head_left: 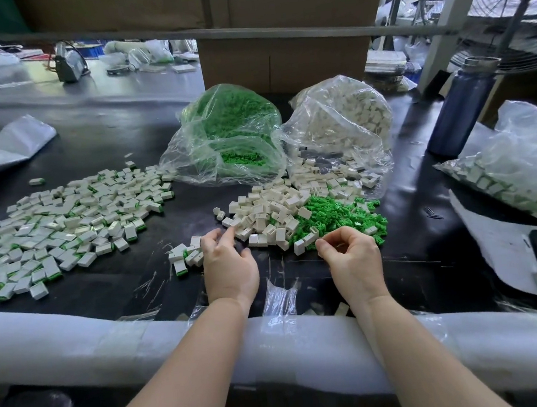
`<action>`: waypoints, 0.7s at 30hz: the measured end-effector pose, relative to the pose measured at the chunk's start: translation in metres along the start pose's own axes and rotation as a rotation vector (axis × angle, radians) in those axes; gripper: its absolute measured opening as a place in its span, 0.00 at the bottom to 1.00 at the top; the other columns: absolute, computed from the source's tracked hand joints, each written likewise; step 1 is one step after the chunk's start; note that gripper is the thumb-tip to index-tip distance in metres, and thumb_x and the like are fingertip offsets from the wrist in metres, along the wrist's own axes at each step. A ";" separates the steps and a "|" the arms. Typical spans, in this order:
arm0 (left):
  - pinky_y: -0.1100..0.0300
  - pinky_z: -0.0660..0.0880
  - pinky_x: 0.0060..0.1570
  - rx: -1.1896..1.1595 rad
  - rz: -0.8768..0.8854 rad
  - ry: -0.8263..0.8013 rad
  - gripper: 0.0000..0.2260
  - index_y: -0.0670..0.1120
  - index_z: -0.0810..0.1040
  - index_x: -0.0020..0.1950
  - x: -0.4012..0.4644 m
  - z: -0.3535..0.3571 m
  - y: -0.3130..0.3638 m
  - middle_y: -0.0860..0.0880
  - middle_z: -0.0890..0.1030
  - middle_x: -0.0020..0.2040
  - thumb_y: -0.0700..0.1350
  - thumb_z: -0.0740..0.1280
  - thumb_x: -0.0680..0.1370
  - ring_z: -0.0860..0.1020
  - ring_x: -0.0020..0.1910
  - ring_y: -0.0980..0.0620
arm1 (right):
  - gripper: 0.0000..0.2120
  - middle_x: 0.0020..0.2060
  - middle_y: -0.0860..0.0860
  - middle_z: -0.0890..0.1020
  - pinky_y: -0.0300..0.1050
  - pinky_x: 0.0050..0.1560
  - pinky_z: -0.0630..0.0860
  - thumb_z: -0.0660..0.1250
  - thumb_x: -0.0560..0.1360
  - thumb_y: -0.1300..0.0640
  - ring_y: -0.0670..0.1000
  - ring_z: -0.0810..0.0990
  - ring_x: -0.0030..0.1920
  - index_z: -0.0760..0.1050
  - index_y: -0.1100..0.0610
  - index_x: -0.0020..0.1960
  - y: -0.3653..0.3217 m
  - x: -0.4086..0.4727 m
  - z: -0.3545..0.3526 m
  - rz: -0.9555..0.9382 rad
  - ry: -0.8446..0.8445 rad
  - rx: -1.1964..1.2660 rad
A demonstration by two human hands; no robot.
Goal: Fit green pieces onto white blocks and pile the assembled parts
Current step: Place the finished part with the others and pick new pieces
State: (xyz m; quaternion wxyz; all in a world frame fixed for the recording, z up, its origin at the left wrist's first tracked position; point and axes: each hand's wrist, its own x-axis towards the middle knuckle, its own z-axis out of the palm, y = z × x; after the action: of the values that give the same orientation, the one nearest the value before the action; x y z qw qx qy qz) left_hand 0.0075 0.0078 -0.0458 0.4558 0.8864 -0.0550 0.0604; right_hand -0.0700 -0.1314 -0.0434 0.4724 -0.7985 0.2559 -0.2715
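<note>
A heap of loose white blocks (271, 213) lies mid-table, with loose green pieces (340, 212) beside it on the right. A wide spread of assembled parts (65, 223), white with green edges, covers the left. A few more assembled parts (183, 254) sit just left of my left hand (228, 263). That hand hovers with fingers spread and relaxed, fingertips reaching the near edge of the white heap, nothing in it. My right hand (350, 251) is at the near edge of the green pieces, fingers curled with thumb and forefinger close together; I cannot tell whether a piece is between them.
Behind stand a clear bag of green pieces (231, 134) and a clear bag of white blocks (344, 120). A blue bottle (461, 109) and another bag of parts (520, 172) are at the right. White foam padding (109, 336) lines the near table edge. Cardboard boxes (283, 60) stand at the back.
</note>
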 end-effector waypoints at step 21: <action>0.59 0.65 0.58 0.083 0.305 -0.110 0.10 0.47 0.79 0.56 -0.007 0.012 0.010 0.50 0.76 0.55 0.40 0.66 0.76 0.68 0.55 0.51 | 0.06 0.38 0.52 0.80 0.41 0.41 0.69 0.69 0.73 0.57 0.50 0.75 0.39 0.76 0.55 0.38 -0.002 0.002 -0.003 -0.010 0.041 -0.131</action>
State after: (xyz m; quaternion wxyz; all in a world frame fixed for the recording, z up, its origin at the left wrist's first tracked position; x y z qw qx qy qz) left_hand -0.0002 -0.0074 -0.0454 0.4005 0.8878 -0.2111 0.0823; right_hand -0.0703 -0.1337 -0.0405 0.4125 -0.8233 0.2789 -0.2726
